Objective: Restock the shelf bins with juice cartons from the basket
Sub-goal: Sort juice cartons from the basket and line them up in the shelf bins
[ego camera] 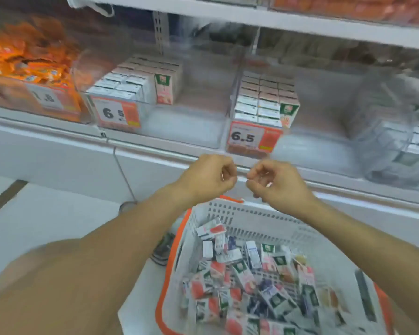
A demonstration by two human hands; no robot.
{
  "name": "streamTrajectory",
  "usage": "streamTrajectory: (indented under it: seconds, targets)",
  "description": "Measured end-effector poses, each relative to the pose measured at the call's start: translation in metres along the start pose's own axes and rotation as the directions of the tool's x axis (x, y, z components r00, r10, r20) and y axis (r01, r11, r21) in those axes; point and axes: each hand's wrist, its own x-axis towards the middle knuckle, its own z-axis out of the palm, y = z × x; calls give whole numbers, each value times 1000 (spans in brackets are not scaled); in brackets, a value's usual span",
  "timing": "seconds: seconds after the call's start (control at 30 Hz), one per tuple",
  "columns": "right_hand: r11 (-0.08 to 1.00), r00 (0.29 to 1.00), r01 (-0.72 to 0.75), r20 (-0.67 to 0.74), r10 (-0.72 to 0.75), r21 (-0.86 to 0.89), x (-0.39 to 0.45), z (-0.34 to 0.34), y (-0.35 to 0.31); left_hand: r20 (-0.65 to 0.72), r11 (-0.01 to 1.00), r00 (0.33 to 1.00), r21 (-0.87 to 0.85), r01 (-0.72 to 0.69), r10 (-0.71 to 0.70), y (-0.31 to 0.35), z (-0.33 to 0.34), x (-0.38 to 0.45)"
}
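A white basket [249, 215] with an orange rim stands low in front of me, filled with several small juice cartons [247, 279] lying loose. Above it, two clear shelf bins hold neat rows of cartons: one on the left [133, 81] and one in the middle [264, 100], each with a 6.5 price tag. My left hand [208, 177] and my right hand [276, 182] hover side by side over the basket's far edge, below the shelf lip. Both have curled fingers with no carton in them.
A bin of orange snack packets [27, 64] sits at the far left. A clear bin [385, 126] at the right is blurred. A white shelf board [276, 22] runs overhead. A shoe [163, 247] rests on the pale floor left of the basket.
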Motion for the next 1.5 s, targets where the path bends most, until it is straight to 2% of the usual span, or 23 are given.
streamTrajectory:
  seconds: [0.03,0.1,0.2,0.3,0.37,0.43,0.6,0.7,0.83,0.93,1.03,1.1,1.13,1.23,1.3,1.4,1.5]
  targets:
    - [996,994,-89,69,90,-21,-11,5,26,138,999,990,23,36,-39,0,19,-3]
    - [972,949,-226,212,235,-68,-36,15,74,350,988,926,113,108,-141,-7,60,-14]
    - [919,852,-370,342,395,-140,-80,32,128,475,951,824,155,267,-309,-25,115,-44]
    - [863,726,-444,470,503,-239,-121,50,172,596,914,693,246,323,-406,-39,159,-81]
    - [848,678,-459,512,528,-267,-142,61,197,622,875,615,342,344,-485,-53,177,-100]
    - [821,648,-474,505,570,-319,-156,70,212,611,838,574,427,340,-545,-67,185,-111]
    - [772,602,-465,485,634,-432,-167,98,228,562,774,536,513,372,-630,-78,191,-108]
    - [743,641,-425,408,651,-518,-167,113,227,545,750,526,563,348,-653,-85,190,-105]
    - [741,703,-469,304,642,-480,-170,116,223,550,748,510,433,503,-661,-84,188,-101]
    - [730,686,-581,266,677,-360,-162,107,218,591,723,474,300,622,-653,-78,189,-95]
    - [730,673,-639,281,684,-243,-144,85,207,699,563,358,77,823,-619,-62,172,-83]
    - [742,686,-651,296,665,-160,-126,60,195,813,415,283,-57,908,-508,-50,158,-75]
    - [752,696,-647,303,651,-129,-116,43,186,854,361,274,-110,926,-442,-41,150,-70]
    - [807,762,-587,290,579,-68,-81,-17,148,883,237,343,-276,932,-319,-15,129,-54]
    - [848,815,-529,269,513,-15,-63,-56,119,876,239,408,-352,905,-257,2,108,-39]
    - [896,888,-427,247,388,126,-50,-103,75,829,385,514,-411,827,-220,27,63,-11]
    - [897,947,-305,201,250,320,-52,-131,50,744,531,638,-465,709,-200,56,17,14]
